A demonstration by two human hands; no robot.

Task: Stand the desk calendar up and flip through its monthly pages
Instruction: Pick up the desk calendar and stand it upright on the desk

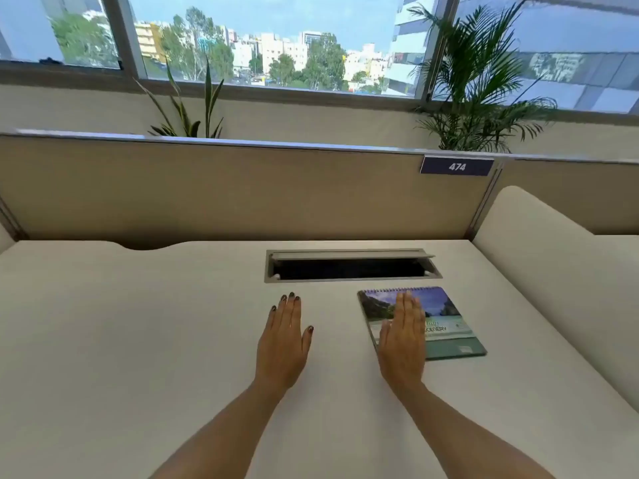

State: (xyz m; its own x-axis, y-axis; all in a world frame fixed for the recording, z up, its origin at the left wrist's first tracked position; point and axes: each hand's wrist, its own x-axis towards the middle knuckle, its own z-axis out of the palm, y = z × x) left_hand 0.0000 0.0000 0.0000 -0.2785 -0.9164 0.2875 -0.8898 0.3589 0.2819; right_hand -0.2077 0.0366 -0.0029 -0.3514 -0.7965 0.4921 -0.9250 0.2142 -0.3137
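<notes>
— While both hands are out over the worktop (138, 340), where's the calendar (446, 323)?

— Lying flat on the worktop, right of centre, just in front of the cable slot (352, 269). Its spiral binding runs along the far edge, and the cover shows a beach scene with cliffs and some lettering partly hidden.

— Is it standing at all?

— No, it's flat, cover up, turned a little so its near corner points to the right.

— What's the right hand (403, 337) doing?

— Palm down over the calendar's left part, fingers straight and together, pointing away from the person. Its grip is released; nothing is clasped. Whether the palm presses on the cover or hangs just above it, I can't tell.

— And the left hand (285, 337)?

— Also flat, palm down, fingers extended with dark-painted nails, thumb out to the side. It's over bare worktop, left of the calendar and apart from it. Grip released too, holding nothing.

— Anything else around?

— A beige partition (207, 191) stands behind the worktop with a dark tag (456, 166) reading 474. Behind it rise two plants, a spiky one (193, 108) to the left and a palm (480, 88) to the right, before a wide window (276, 46) looking onto buildings and trees.
</notes>
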